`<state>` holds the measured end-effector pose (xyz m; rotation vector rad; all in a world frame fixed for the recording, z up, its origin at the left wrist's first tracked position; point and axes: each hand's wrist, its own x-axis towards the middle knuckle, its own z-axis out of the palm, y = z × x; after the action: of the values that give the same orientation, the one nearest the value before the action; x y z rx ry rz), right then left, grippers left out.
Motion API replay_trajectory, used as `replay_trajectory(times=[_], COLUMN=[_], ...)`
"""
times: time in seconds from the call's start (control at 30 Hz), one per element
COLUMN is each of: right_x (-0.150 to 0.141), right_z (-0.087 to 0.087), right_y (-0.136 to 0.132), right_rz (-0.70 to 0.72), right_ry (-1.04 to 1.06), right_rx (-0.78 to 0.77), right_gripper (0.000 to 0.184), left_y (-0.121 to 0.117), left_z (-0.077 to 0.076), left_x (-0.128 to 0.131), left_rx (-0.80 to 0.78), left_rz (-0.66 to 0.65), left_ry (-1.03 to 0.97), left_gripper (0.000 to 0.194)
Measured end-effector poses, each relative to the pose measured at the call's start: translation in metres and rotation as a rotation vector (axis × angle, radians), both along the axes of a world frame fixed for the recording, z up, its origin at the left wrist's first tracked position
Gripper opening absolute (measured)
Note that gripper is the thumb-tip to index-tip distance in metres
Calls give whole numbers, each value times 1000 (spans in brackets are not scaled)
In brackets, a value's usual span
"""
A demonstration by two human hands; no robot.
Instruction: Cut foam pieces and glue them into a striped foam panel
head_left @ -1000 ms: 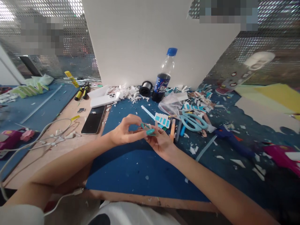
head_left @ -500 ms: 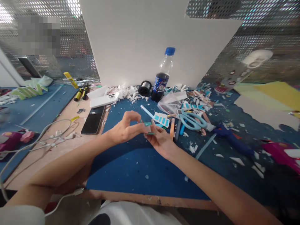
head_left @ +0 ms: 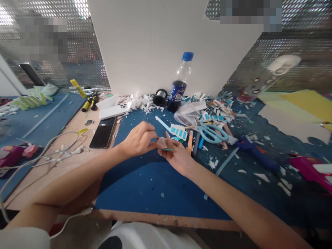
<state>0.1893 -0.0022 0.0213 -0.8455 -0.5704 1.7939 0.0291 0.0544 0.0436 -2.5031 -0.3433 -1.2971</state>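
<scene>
My left hand and my right hand meet above the blue cutting mat. Both pinch a small pale piece with a teal edge between their fingertips. The left fingers curl over it from the left, and the right hand holds it from below with the palm turned up. Just behind the hands lie a white card with teal bars and a light blue stick.
Blue scissors, pens and paper scraps lie right of the hands. A cola bottle and a wire spool stand by the white board. A phone, a cable and a blue glue gun flank the mat.
The small piece has been turned between the fingertips, so its pale face shows instead of the teal one. My left fingers have closed down over it. The hands stayed in place.
</scene>
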Motion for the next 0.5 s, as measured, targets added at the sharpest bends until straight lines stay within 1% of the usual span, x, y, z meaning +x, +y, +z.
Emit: replay_trajectory(times=[0.07,0.17,0.3,0.4,0.5], right_x=[0,-1,-2,-1,0], right_z=[-1,-2,-5,-8,-11], right_y=[0,-1,-2,-1,-1], right_rz=[0,-7,-6,-6,-8], right_ry=[3,3,-20,-41,-55], right_rx=[2,4,-5,-21,-36], right_gripper=[31,31,31,28,26], left_y=[0,-1,-1,0,0], left_z=[3,2,-5,-13,-19], left_x=[0,2,4,6,7], left_rx=[89,156,151,126,107], left_rz=[98,143,163,183,174], left_ry=[170,331,351,343,347], left_gripper=[24,28,23,24,26])
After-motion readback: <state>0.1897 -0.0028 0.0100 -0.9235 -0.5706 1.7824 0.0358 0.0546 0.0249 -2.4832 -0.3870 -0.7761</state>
